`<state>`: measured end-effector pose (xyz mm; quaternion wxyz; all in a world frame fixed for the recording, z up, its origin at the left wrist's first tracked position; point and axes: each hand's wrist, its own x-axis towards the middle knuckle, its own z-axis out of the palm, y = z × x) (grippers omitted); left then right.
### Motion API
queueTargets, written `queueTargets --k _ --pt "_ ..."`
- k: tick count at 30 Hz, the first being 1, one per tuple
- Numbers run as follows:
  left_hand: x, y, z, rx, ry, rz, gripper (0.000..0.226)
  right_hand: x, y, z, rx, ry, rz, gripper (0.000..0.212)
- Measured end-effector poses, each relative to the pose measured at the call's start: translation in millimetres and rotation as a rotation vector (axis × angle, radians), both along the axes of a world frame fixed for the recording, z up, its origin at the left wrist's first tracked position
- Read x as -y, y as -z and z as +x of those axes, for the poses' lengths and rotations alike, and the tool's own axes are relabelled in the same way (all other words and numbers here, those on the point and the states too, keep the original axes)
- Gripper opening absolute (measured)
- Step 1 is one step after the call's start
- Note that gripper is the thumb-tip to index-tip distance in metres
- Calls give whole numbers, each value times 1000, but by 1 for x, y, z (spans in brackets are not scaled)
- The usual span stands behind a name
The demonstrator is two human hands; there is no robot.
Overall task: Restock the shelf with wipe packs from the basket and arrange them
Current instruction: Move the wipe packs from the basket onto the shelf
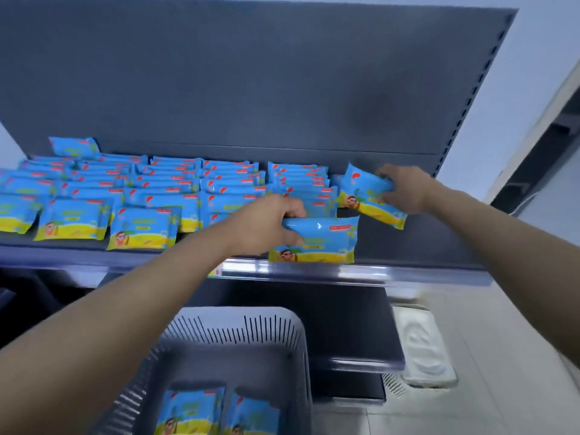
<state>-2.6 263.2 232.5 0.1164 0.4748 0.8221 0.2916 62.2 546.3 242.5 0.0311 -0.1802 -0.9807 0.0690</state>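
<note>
Currently both hands are at the shelf (408, 273), well apart, each clamped on one wipe pack. The left hand (266, 226) grips the front pack (323, 244) by its upper left edge, fingers curled over the top. This pack stands near the shelf's front lip, at the right end of the stocked rows (141, 183). The right hand (408, 189) holds the rear pack (364, 193) by its right end. The pack is tilted, close to the back panel and just beside the last row. Two spare packs (191, 409) lie in the basket (238, 328) below. Handling, by judgement: the packs are soft film pouches, light, pliable and probably slick, and the wrapper appears to dent under the fingers. Take hold along a sealed edge or a short end, where the film is doubled and gives purchase. Avoid squeezing the middle, which may deform the pack. Lean each pack against the one behind it, because a soft pouch released upright without support is likely to slump or topple.
</note>
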Motion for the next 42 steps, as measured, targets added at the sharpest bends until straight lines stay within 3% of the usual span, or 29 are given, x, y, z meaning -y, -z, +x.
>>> queueTargets --k 6,17,24,30,36,39,42 --pt "-82 -6 -8 15 -4 -50 19 -67 30 -33 160 -53 -37 50" --pt "-171 15 -43 35 -48 -138 22 -128 56 -115 152 -168 -110 31" --pt "-207 30 -63 20 -64 -187 23 -141 54 -132 104 -178 -186 37" --pt "-233 44 -82 -110 -123 -265 26 -148 54 -120 -71 -147 -243 15" --pt "-243 61 -94 -431 -153 -350 36 -135 38 -99 -291 -64 -239 18" --pt "-236 62 -89 -513 -147 -294 35 -114 34 -87 -354 -80 -229 18" --pt "-207 54 -81 -463 -166 -100 28 -81 32 -74 -414 -134 -193 19"
